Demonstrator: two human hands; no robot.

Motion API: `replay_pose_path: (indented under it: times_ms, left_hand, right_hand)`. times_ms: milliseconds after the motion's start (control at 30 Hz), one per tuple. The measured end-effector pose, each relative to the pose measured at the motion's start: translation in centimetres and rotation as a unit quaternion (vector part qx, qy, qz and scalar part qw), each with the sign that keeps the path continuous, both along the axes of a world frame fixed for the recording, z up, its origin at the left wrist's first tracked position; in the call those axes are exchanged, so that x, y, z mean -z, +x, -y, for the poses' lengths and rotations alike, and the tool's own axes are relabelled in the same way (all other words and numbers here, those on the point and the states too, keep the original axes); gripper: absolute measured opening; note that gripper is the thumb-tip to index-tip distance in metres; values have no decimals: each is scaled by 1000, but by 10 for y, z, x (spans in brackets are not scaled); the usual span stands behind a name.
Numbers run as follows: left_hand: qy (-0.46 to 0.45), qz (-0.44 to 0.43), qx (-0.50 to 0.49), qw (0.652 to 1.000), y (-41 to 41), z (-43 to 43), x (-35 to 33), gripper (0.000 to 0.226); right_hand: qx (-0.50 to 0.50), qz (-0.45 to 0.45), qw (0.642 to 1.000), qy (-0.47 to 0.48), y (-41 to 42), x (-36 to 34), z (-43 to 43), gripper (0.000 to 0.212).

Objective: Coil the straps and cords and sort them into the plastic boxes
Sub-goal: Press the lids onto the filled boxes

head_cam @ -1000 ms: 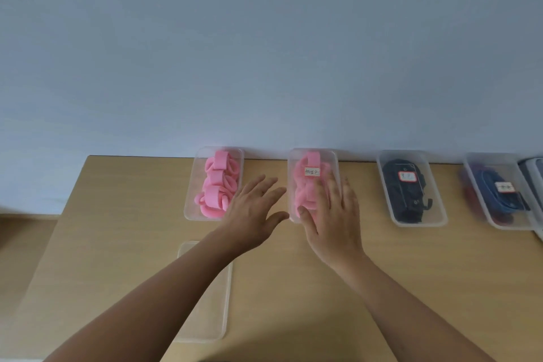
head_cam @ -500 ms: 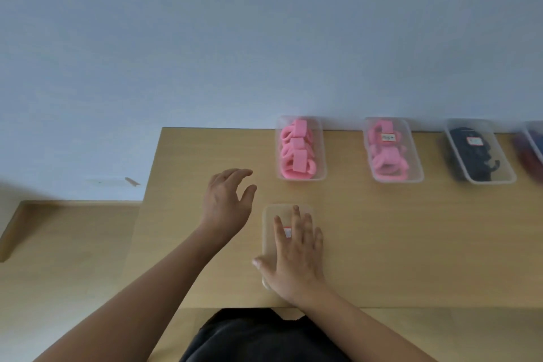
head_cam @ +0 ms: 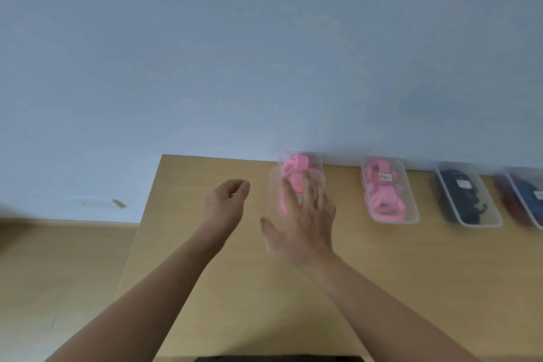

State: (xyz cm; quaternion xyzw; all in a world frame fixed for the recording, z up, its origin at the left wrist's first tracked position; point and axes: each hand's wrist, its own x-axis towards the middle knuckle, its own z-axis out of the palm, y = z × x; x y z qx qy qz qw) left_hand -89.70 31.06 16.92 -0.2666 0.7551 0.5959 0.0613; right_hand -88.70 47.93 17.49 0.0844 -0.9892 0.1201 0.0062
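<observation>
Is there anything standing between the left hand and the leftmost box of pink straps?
Nothing visible does: only bare table shows between the left hand and the leftmost box. The right hand, fingers straight, covers that box from above.

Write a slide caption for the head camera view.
Right hand, fingers spread, on a clear lid over the leftmost pink-strap box; left hand loosely curled beside it.
</observation>
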Motion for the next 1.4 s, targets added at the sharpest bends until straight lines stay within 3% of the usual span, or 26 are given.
replay_pose_path:
  times_ms: [267,533,667,1067,1200,1267,1333,1400]
  left_hand:
    - [79,55,39,995,-62,-40,8,24]
    - [87,96,-17,991,-86,-53,31,8]
    - [107,114,-3,988,-92,-50,32,15]
    - [41,152,70,985,-84,-55,20,13]
    - [64,163,94,980,-66,-56,21,10]
    - [25,117,115,986,-67,-57,18,33]
    - [-41,70,163,983,-72,-58,15,66]
    - [-118,32,223,967,-74,-59,14,79]
  right_hand:
    - [-16,83,992,89,-88,17,-11,90]
    - [-51,88,993,56,-86,53,-27,93]
    - [-55,77,994,48,-92,61,-31,92]
    - [-67,121,989,48,-74,50,-38,92]
    - [-77,68,994,36,-56,47,-51,83]
    - [-72,42,996,29,-66,44,-57,83]
    - [-78,73,993,50,-72,45,-59,92]
    - [-84,97,989,68,-73,52,-60,94]
